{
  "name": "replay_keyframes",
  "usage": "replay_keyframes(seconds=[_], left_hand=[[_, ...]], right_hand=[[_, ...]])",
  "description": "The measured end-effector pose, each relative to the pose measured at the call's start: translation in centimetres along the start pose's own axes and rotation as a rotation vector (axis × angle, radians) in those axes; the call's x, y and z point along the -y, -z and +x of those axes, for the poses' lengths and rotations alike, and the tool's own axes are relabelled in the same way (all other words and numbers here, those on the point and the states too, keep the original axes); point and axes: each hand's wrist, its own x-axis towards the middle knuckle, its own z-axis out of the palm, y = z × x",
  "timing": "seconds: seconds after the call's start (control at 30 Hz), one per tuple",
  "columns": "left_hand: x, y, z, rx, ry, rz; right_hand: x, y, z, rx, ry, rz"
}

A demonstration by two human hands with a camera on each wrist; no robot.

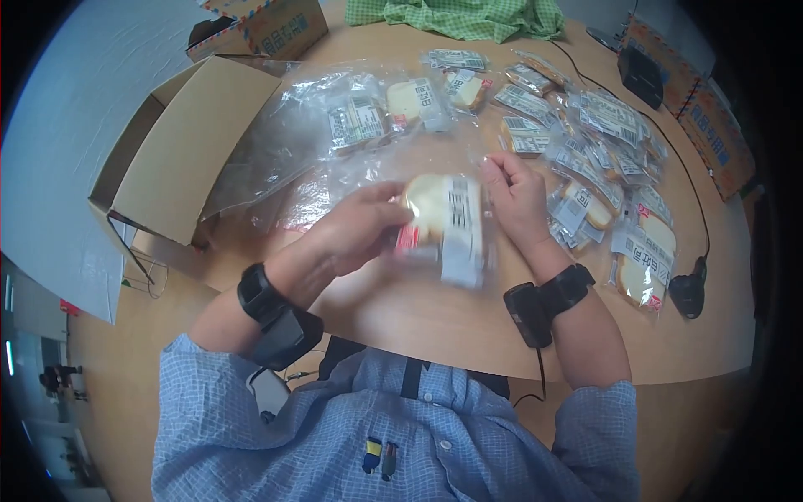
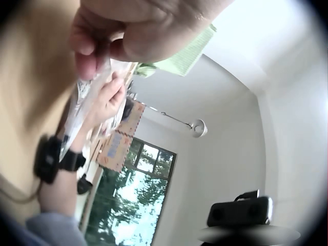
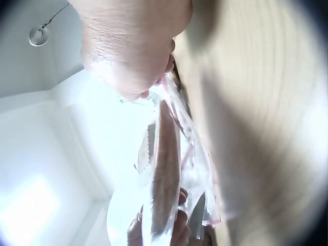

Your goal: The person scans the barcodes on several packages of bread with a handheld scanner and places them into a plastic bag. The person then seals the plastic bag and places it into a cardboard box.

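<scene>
A clear bag of sliced bread (image 1: pixel 428 209), with a white label down its right side, is held low over the table. My left hand (image 1: pixel 355 224) grips its left edge, thumb on the front face. At the bag's upper right, my right hand (image 1: pixel 520 201) has curled fingers. In the right wrist view, that hand's fingertips (image 3: pixel 166 66) pinch the clear plastic above the bread (image 3: pixel 165 169), which is seen edge-on. Left-hand fingers (image 3: pixel 182 220) show behind the bread there. The left wrist view has my left hand (image 2: pixel 148 25) pinching the film.
Many bagged breads (image 1: pixel 611 117) lie heaped on the right of the table (image 1: pixel 376 314). A large clear plastic bag (image 1: pixel 268 155) with bagged bread on it spreads at left, beside an open cardboard box (image 1: pixel 196 142). A green checked cloth (image 1: pixel 468 18) lies at the back; a black cable runs along the right.
</scene>
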Motion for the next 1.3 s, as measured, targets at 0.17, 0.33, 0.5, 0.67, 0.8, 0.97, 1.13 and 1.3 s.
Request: replay_keyframes(seconds=[0.17, 0.33, 0.5, 0.67, 0.8, 0.97, 1.13, 1.3], left_hand=[[-0.1, 2.3, 3.3, -0.196, -0.204, -0.289], [-1.8, 2.3, 6.2, -0.129, -0.343, -0.245], [-2.0, 4.3, 11.2, -0.165, -0.431, -0.13], [0.7, 3.0, 13.0, -0.515, -0.819, 0.964], [-0.3, 3.2, 13.0, -0.549, -0.681, 1.389], [-0.7, 3.7, 14.2, -0.656, -0.774, 1.509], [-1.9, 4.5, 14.5, -0.478, -0.789, 1.336], [-1.1, 8.6, 17.0, -0.412, -0.833, 1.551]], right_hand=[[0.7, -0.4, -0.4, 0.003, 0.114, -0.03], [0.7, -0.5, -0.6, 0.137, 0.021, 0.017], [0.1, -0.8, -0.8, 0.156, 0.033, -0.004], [-0.6, -0.3, -0.6, 0.153, -0.015, -0.025], [-0.8, -0.6, -0.5, 0.215, -0.027, -0.044], [-0.7, -0.1, -0.4, 0.279, -0.046, -0.106], [-1.0, -0.5, -0.4, 0.32, -0.029, -0.16], [-0.2, -0.4, -0.9, 0.331, 0.006, -0.342]])
